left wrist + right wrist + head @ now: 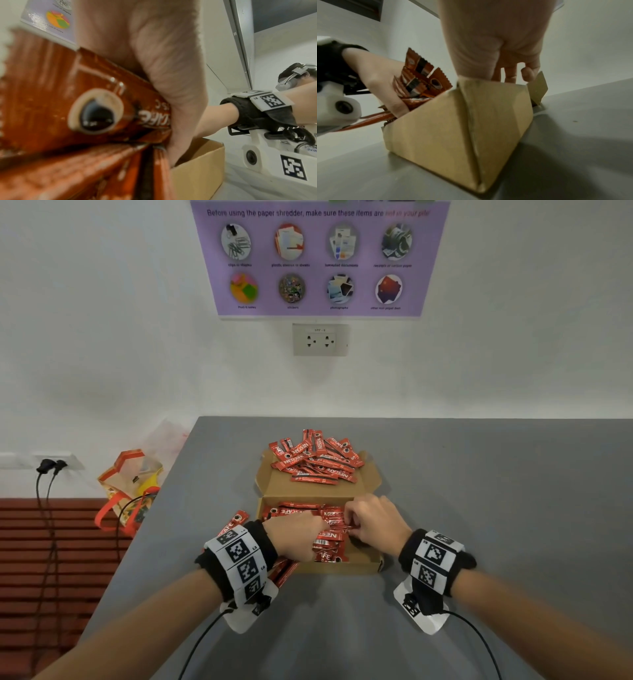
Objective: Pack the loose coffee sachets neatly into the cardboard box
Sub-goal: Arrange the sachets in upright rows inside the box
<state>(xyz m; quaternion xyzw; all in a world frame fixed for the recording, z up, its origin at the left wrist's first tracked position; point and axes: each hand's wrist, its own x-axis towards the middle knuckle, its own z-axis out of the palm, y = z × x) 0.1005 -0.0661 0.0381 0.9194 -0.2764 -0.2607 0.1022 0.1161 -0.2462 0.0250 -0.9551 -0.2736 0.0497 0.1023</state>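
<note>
An open cardboard box (368,564) sits on the grey table (496,508) with red coffee sachets (291,511) laid inside. My left hand (294,534) grips a fanned bundle of sachets (423,81) upright in the box, seen very close in the left wrist view as sachets (82,111). My right hand (375,522) reaches in from the right, with its fingers (510,74) curled onto the bundle's edge. The box wall (445,142) hides its fingertips. A loose pile of sachets (317,460) lies on the open lid (274,486) behind.
A stray sachet (236,520) lies left of the box by my left wrist, and more sachets (284,571) poke out under it. The table's left edge runs close by, with an orange bag (132,487) and hanging cables (44,498) beyond it.
</note>
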